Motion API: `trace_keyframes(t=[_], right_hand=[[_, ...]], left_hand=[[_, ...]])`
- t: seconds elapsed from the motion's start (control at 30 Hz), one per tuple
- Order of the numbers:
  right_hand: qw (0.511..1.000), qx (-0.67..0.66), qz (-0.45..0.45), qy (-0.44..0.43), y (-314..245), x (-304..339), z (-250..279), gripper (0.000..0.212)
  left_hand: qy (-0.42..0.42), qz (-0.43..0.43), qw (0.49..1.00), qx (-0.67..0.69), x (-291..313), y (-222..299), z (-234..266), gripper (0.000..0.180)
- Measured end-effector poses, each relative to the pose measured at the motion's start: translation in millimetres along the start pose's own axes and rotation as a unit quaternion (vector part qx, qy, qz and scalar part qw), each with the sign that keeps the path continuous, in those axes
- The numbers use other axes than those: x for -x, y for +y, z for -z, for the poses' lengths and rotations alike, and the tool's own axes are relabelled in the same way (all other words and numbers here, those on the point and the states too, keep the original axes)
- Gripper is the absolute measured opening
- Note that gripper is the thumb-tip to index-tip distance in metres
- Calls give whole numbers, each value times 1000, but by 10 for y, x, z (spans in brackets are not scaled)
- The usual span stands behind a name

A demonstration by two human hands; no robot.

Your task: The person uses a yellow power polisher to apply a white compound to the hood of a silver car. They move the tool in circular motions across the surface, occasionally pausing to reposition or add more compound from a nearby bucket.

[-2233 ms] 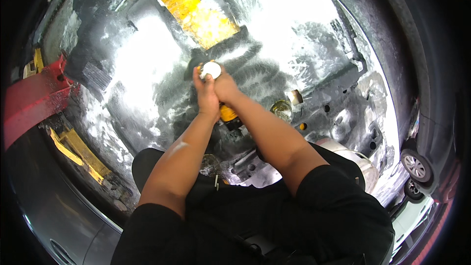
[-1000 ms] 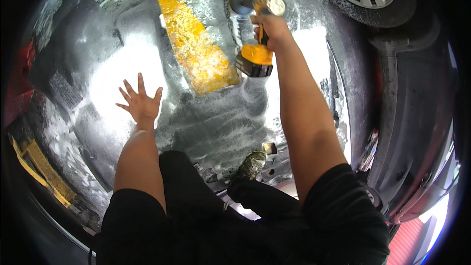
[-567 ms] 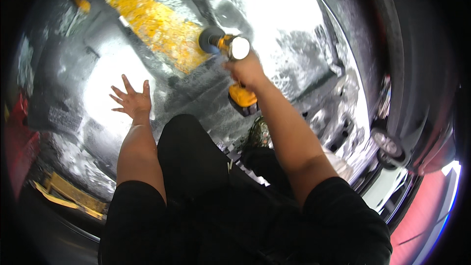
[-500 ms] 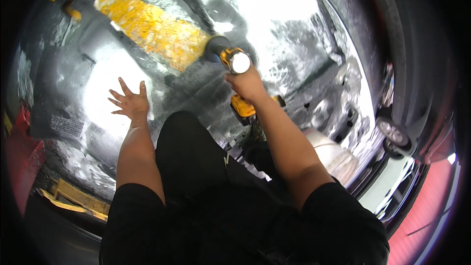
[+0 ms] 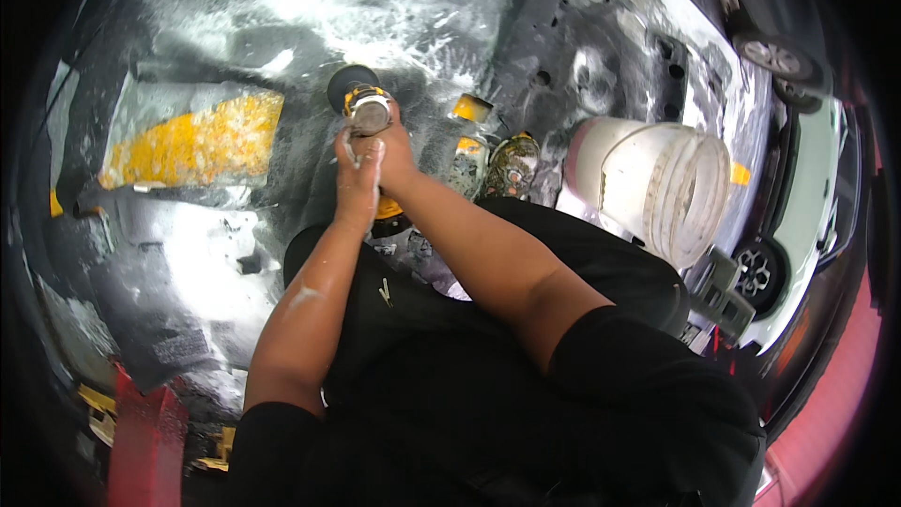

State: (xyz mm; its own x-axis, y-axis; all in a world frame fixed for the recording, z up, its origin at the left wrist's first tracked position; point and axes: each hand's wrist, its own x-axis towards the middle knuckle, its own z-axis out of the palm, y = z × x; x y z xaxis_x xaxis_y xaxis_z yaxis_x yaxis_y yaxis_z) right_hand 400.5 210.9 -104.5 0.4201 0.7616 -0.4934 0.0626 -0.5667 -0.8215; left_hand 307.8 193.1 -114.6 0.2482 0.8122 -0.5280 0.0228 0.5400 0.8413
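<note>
A yellow-and-black cordless drill [image 5: 366,101] carries a dark round pad or brush [image 5: 353,84] at its front. That head meets a dark carpet-like mat [image 5: 305,145] streaked with white foam. My right hand [image 5: 398,152] is wrapped around the drill's handle. My left hand [image 5: 357,174], wet with suds, is closed on the same handle from the left side. Both hands hide most of the grip; the yellow battery end [image 5: 387,211] shows below them. Left of the drill, a foam-smeared yellow patch [image 5: 202,141] shows within the mat.
A dirty white bucket [image 5: 624,164] is close by my right knee, its rim turned to the right. A mottled object [image 5: 513,167] sits between it and the drill. Parked vehicles, one pale green [image 5: 798,216], line the right. A red post [image 5: 145,441] rises at lower left.
My left hand has come off its spread, free position and closed on the drill. The drill's head has moved off the yellow patch's edge onto dark mat. My view has shifted right, bringing in the bucket.
</note>
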Motion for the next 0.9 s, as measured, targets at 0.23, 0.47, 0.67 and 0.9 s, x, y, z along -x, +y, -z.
trace_keyframes(t=[0.23,0.47,0.67,0.9], right_hand=[[987,-41,-43,149,569,-91,677,97],[937,-221,-90,255,955,-131,1822,80],[923,-329,-104,171,869,-276,2360,57],[923,-374,-25,88,423,-1491,2948,17]], left_hand=[[-149,57,987,12,-218,-116,-735,89],[-278,110,954,5,-308,-68,-1846,98],[-242,44,968,-52,-359,-93,-2369,99],[-201,-17,977,-63,-1193,646,-2946,96]])
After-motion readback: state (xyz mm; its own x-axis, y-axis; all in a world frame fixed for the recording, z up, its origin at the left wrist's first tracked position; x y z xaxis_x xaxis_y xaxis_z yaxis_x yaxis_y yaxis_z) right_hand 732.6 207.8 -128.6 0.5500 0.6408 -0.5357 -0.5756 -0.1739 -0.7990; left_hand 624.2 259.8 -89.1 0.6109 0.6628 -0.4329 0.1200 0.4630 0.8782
